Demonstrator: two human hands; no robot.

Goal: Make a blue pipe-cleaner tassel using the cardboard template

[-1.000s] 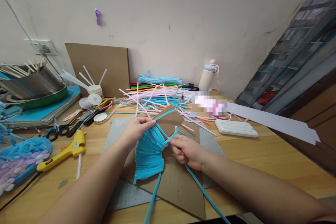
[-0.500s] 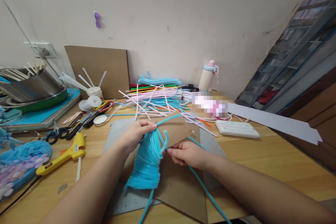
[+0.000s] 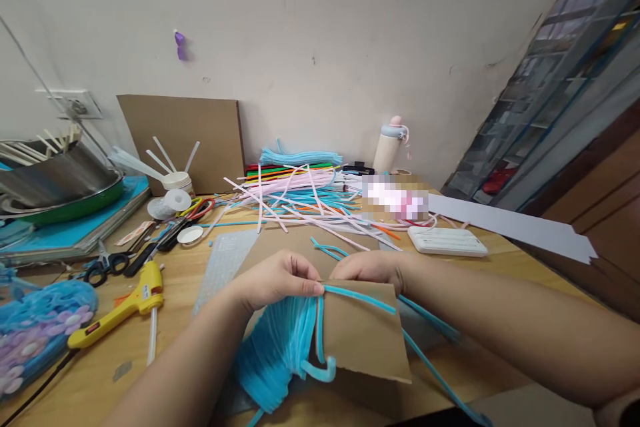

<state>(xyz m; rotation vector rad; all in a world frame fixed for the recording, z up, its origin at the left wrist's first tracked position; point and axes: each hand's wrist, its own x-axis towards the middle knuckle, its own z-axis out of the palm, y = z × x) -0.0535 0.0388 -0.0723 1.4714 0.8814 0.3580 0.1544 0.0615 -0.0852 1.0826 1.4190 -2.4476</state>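
A piece of cardboard (image 3: 364, 330), tilted up in front of me, is wrapped on its left part with many turns of blue pipe cleaner (image 3: 280, 347). My left hand (image 3: 286, 277) pinches its upper edge, thumb pressing a blue pipe cleaner strand (image 3: 360, 297) that lies across the front face. Beside the wound part a curled loose end (image 3: 323, 371) sticks out. My right hand (image 3: 370, 268) is curled behind the top edge; its fingertips and what they hold are hidden. A bent blue pipe cleaner end (image 3: 325, 249) shows just beyond the right hand.
A yellow glue gun (image 3: 125, 307), scissors (image 3: 106, 263) and a blue flowered piece (image 3: 45, 320) lie left. Loose pink and blue pipe cleaners (image 3: 295, 197) spread at the back. A white box-shaped object (image 3: 447, 241) and a bottle (image 3: 389, 147) stand right of them.
The cardboard has tipped, showing its face toward me, and the wound part sits lower. My right hand has moved from its front to behind the top edge. My left hand moved slightly down and right.
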